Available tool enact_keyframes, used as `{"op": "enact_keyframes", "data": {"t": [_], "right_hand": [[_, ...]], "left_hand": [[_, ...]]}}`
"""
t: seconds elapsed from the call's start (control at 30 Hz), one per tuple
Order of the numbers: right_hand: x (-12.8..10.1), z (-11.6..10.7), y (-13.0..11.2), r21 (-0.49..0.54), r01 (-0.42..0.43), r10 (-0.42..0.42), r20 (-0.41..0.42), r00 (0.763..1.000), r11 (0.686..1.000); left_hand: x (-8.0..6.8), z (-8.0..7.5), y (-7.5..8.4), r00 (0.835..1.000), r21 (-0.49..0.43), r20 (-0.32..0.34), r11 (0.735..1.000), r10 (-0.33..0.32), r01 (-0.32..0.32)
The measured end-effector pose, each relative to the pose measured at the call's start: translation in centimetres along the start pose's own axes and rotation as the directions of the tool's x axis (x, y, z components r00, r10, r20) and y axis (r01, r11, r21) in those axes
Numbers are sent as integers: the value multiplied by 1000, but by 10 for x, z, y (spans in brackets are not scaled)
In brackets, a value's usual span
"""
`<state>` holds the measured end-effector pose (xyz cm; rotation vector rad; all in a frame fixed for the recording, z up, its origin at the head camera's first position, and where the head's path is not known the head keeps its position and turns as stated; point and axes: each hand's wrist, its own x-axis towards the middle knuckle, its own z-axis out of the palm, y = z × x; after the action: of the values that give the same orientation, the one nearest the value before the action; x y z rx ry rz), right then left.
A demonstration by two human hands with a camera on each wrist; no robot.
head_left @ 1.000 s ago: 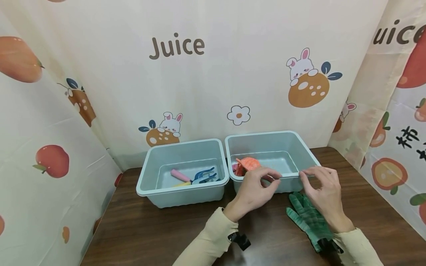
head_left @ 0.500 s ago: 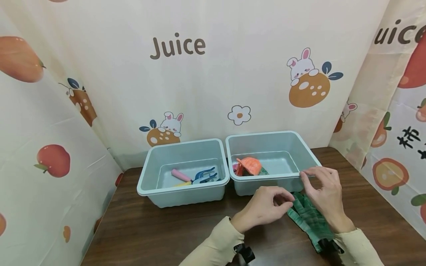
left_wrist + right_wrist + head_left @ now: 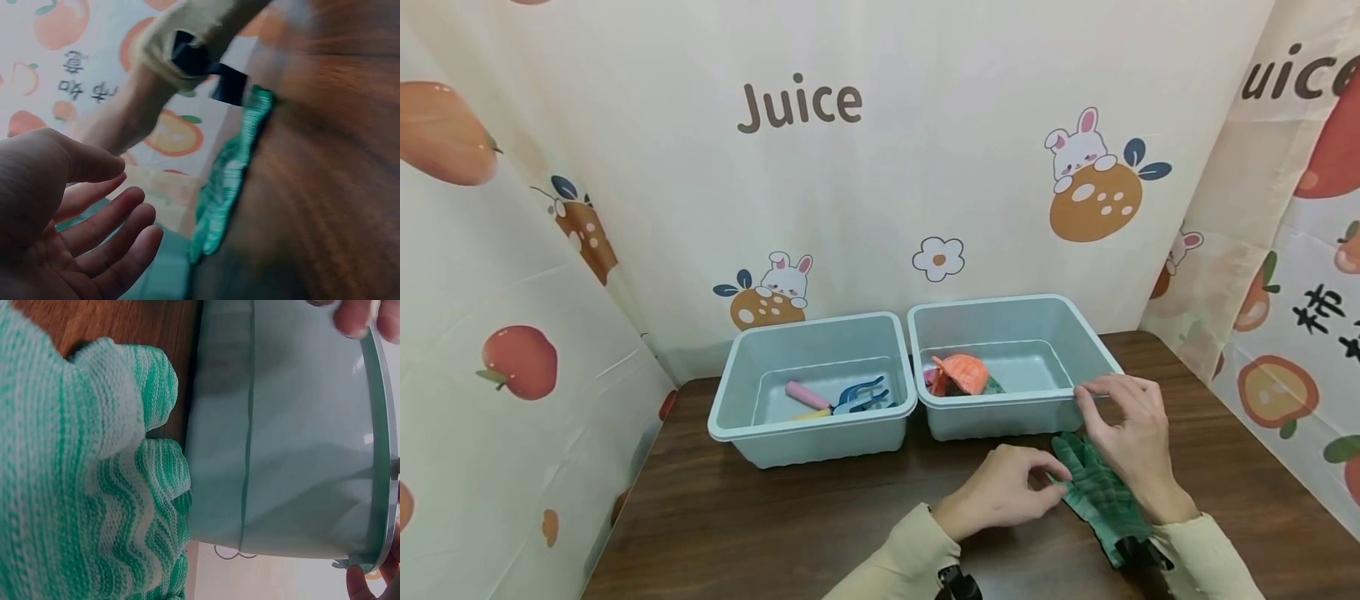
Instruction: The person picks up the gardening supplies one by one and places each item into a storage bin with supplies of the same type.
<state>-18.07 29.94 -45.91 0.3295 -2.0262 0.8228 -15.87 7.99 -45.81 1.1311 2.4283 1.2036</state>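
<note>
In the head view my left hand (image 3: 1007, 492) hovers over the table, thumb and fingers loosely bent with nothing between them. Its fingertips overlap the edge of a green striped knit glove (image 3: 1097, 492) that lies flat on the wood. The left wrist view shows the same relaxed left hand (image 3: 81, 231) beside the glove (image 3: 228, 175). My right hand (image 3: 1131, 442) holds the front right corner of the right-hand pale blue bin (image 3: 1000, 402) at its rim, and part of the glove lies under this hand. Close up, the glove (image 3: 119, 469) sits against the bin wall (image 3: 306, 444).
A second pale blue bin (image 3: 820, 427) stands at the left with a pink-handled tool (image 3: 807, 394), a yellow handle and blue prongs (image 3: 861, 400) inside. The right bin contains a crumpled orange item (image 3: 964, 372) and a bit of green. A printed curtain (image 3: 880, 192) encloses the table.
My left hand has drawn back from the right bin's front rim, down toward the glove, uncovering the orange item and the green bit. The right hand has stayed at the rim.
</note>
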Motion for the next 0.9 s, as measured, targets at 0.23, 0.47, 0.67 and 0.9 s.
{"op": "enact_keyframes", "data": {"t": [0.23,0.47,0.67,0.9], "right_hand": [[-1,2,1,-7,9,-9,-14,1000,1000],[-1,1,1,-9,6,-6,-4,1000,1000],[-1,-1,0,-20,-21,22,31,999,1000],[0,-3,1,-29,-44,46,67,997,999]], "left_hand": [[2,15,-6,1000,84,17,996,-13,11],[4,20,-11,1000,169,29,986,7,-12],[6,23,-17,989,247,147,969,-21,-16],[5,21,-22,980,272,199,962,-32,-24]]}}
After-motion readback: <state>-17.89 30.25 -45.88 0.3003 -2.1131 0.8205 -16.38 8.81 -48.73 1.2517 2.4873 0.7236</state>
